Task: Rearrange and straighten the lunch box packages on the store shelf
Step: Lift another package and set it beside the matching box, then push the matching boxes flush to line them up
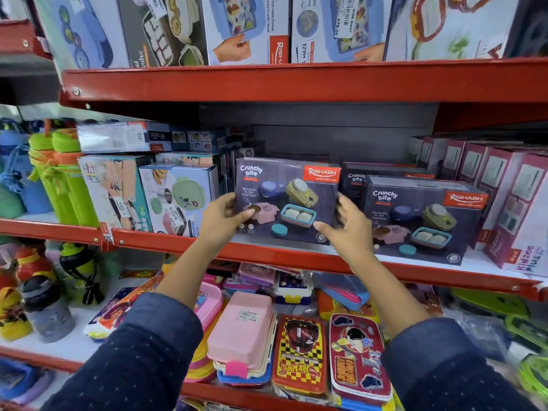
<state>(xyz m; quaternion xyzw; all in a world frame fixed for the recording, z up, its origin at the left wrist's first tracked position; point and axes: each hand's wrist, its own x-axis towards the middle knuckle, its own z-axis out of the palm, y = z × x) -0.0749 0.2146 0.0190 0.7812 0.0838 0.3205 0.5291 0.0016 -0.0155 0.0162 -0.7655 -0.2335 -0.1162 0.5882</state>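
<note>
Both hands reach up to the middle red shelf and grip one dark "Crunchy Bite" lunch box package by its lower corners. The left hand wraps the lower left corner, thumb lying across the front face and the other fingers hidden behind the box. The right hand clasps the lower right corner, its thumb on the front near the bottom edge and its fingers curled around the side. The package stands upright, its printed front facing out, slightly tilted, with its bottom edge at the shelf surface, set back from the front lip.

Just to its right stands a second identical package, nearer the shelf front, and a third one shows behind. To the left sit pale lunch box cartons, and at the far right a row of maroon boxes. Dark blue dotted sleeves cover both forearms.
</note>
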